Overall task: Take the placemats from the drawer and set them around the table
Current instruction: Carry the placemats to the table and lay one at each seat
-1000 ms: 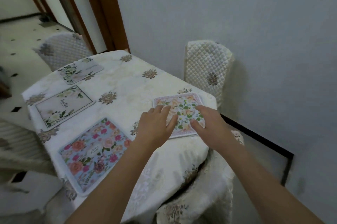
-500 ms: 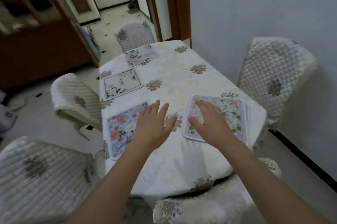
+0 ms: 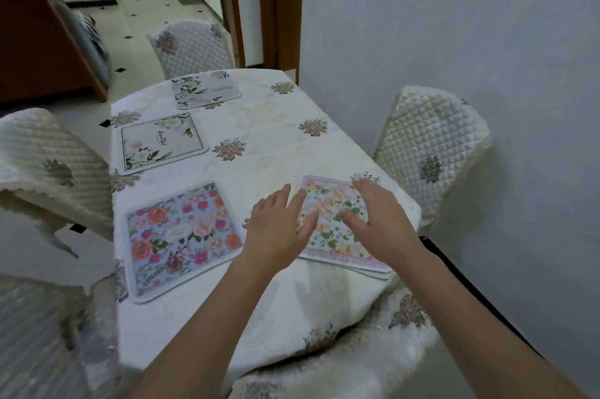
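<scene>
Cloth-covered table [image 3: 259,145], four placemats laid out, quilted chairs around it.
Left hand [image 3: 276,233] and right hand [image 3: 380,223] at centre frame, fingers spread and flat over the pink-bordered floral placemat [image 3: 328,236] near the table's right edge; blue rose placemat [image 3: 181,236] just left of them; two white leafy placemats [image 3: 162,142] [image 3: 204,90] further up along the left edge.

Quilted chair covers [image 3: 431,152] — cream, diamond-stitched, pale wall [image 3: 454,25], wooden door frame [image 3: 279,2], tiled floor [image 3: 146,12]
</scene>
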### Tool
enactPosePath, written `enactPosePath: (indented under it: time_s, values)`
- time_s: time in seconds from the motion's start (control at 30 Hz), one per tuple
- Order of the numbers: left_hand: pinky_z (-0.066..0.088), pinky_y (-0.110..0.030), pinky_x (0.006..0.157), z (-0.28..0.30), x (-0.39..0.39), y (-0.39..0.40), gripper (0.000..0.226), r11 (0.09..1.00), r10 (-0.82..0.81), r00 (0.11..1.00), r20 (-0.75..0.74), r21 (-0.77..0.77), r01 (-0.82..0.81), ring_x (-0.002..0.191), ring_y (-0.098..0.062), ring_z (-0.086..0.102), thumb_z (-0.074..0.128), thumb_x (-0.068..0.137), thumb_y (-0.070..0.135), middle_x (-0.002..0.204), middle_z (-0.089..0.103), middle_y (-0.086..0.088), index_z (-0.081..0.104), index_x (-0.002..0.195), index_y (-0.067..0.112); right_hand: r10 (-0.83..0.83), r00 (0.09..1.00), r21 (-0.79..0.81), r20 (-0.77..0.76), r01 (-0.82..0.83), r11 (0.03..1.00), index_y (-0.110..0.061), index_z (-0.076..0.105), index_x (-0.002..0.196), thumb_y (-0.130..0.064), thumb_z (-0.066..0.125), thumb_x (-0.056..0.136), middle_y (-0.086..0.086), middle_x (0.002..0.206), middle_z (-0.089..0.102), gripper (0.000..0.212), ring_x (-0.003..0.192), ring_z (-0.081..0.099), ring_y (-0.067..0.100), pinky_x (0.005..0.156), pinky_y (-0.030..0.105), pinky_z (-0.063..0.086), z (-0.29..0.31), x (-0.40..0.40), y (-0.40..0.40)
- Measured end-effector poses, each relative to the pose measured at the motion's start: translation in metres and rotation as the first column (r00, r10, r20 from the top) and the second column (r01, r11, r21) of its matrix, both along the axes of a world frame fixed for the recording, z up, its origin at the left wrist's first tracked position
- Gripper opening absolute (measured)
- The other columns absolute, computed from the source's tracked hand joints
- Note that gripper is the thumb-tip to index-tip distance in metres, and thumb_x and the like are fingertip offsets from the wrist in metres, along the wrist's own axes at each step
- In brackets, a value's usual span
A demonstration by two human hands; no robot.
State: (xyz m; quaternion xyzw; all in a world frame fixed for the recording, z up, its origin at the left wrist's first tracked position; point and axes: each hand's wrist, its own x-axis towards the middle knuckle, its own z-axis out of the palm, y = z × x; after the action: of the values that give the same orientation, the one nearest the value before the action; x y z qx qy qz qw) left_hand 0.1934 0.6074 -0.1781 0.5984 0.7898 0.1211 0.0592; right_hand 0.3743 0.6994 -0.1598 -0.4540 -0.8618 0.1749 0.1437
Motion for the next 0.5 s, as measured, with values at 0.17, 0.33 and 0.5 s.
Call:
enactPosePath:
  time_s: [0.17, 0.33, 0.5]
  values:
    - [0.017, -0.04, 0.117, 0.011, -0.001, 0.01, 0.063, 0.998, 0.066, 0.996, -0.063, 0.003, -0.066, 0.146, -0.023, 0.024, 0.024, 0.099, 0.058, 0.161, 0.022, -0.004, 0.025, 0.153, 0.026, 0.066, 0.996, -0.026, -0.055, -0.067, 0.997, -0.019, 0.026, 0.152, -0.052, 0.043, 0.097, 0.0, 0.159, 0.022, 0.066, 0.147, 0.014, 0.016, 0.118, 0.033, 0.009, -0.007, -0.001, 0.008]
    - [0.026, -0.04, 0.112, 0.015, 0.032, 0.019, 0.059, 0.99, 0.143, 0.985, -0.102, 0.007, -0.143, 0.142, -0.02, 0.031, 0.025, 0.1, 0.055, 0.157, 0.033, -0.001, 0.032, 0.15, 0.025, 0.181, 0.979, -0.055, -0.094, -0.186, 0.981, -0.02, 0.025, 0.152, -0.052, 0.041, 0.097, -0.002, 0.16, 0.022, 0.066, 0.147, 0.014, 0.015, 0.118, 0.032, 0.008, -0.014, 0.015, 0.03]
    - [0.03, -0.038, 0.109, 0.015, 0.08, 0.032, 0.056, 0.973, 0.225, 0.963, -0.151, -0.025, -0.231, 0.137, -0.018, 0.038, 0.026, 0.1, 0.053, 0.152, 0.041, 0.002, 0.037, 0.148, 0.025, 0.256, 0.959, -0.091, -0.125, -0.268, 0.959, -0.022, 0.024, 0.153, -0.053, 0.041, 0.097, -0.003, 0.159, 0.022, 0.066, 0.147, 0.014, 0.016, 0.118, 0.032, 0.011, -0.02, 0.05, 0.062]
